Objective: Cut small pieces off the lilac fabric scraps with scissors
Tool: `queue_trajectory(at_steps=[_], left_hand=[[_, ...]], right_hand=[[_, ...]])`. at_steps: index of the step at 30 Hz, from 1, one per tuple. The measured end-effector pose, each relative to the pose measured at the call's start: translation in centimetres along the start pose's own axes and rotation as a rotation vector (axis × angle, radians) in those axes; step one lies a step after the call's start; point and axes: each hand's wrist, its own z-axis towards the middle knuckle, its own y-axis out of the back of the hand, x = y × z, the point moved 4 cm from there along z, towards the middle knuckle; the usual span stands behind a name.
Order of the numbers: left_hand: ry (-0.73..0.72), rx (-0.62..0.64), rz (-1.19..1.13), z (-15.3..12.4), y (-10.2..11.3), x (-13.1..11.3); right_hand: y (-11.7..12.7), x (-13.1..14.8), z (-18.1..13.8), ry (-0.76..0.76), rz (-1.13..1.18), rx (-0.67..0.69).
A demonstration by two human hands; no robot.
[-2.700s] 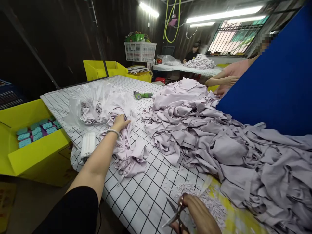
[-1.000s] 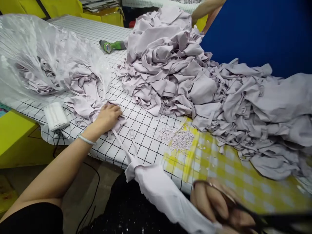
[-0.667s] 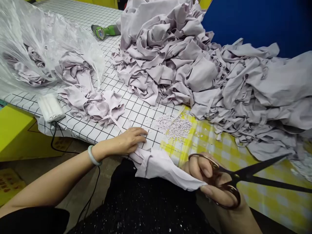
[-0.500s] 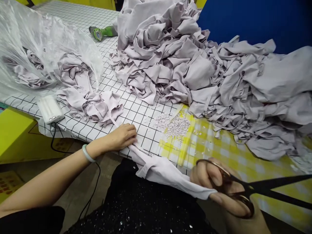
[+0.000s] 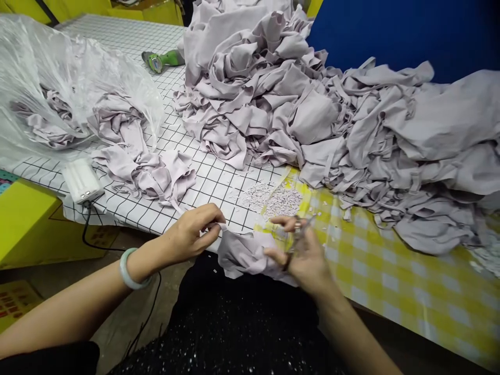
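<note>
A pale lilac piece of fabric [image 5: 246,254] lies bunched at the front table edge, partly over my lap. My left hand [image 5: 195,229] pinches its left end between thumb and fingers. At the fabric's right side is my right hand [image 5: 307,260], smeared by motion, with the scissors [image 5: 297,240] in its grip. The fingers hide much of the scissors, and I cannot tell whether the blades are apart. Just beyond the hands, small fabric clippings [image 5: 279,200] lie scattered in a heap.
A large pile of lilac fabric pieces [image 5: 312,109] fills the back and right. Left are a clear plastic bag [image 5: 117,67] with fabric, a smaller fabric heap [image 5: 152,174] and a white battery case [image 5: 83,181] with a cable. A green-handled tool [image 5: 167,58] lies farther back.
My right hand with the scissors has moved left and up, from the lower right to near my left hand. The fabric, stretched out before, is now bunched between the hands.
</note>
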Motion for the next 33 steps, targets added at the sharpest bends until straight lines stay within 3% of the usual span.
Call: queue_trajectory(at_steps=[2,5,8,10,12,14,17,19,21,25,30,33], left_hand=[[0.035,-0.012,-0.049,0.3,1.0,-1.8],[0.191,0.117,-0.252,-0.3,1.5,-3.0],[0.497,0.476,-0.894,-1.9,-1.0,-2.9],[0.638,0.620,-1.406,-2.6,-3.3,-3.2],[0.692,0.578,-1.752,-2.5,-5.3,-3.3],[0.705,0.426,-1.895,-2.1,-6.5,-3.2],[0.745,0.200,-1.847,-1.8,-6.9,-3.0],[0.763,0.115,-1.763,-1.8,-6.6,-2.8],[0.767,0.096,-1.720,-1.8,-6.2,-2.8],[0.747,0.174,-1.643,-1.8,-5.9,-2.9],[0.549,0.105,-1.111,-1.2,-3.6,-3.1],[0.353,-0.087,-0.762,-0.2,-1.8,-3.5]], right_hand=[[-3.6,0.5,0.8,-0.035,0.083,0.167],[-5.8,1.5,2.1,0.034,0.202,0.127],[-5.6,2.7,3.0,0.190,0.339,0.001],[-5.4,3.4,3.1,0.270,0.405,-0.046],[-5.5,3.7,3.2,0.289,0.458,-0.048],[-5.7,3.7,3.4,0.267,0.480,-0.033],[-5.5,3.4,3.6,0.235,0.467,-0.074],[-5.3,3.2,3.7,0.230,0.470,-0.098],[-5.2,3.0,3.7,0.224,0.478,-0.097],[-5.0,3.1,3.7,0.226,0.490,-0.083],[-5.5,2.3,3.6,0.100,0.528,-0.016],[-6.8,1.1,2.6,-0.043,0.580,0.030]])
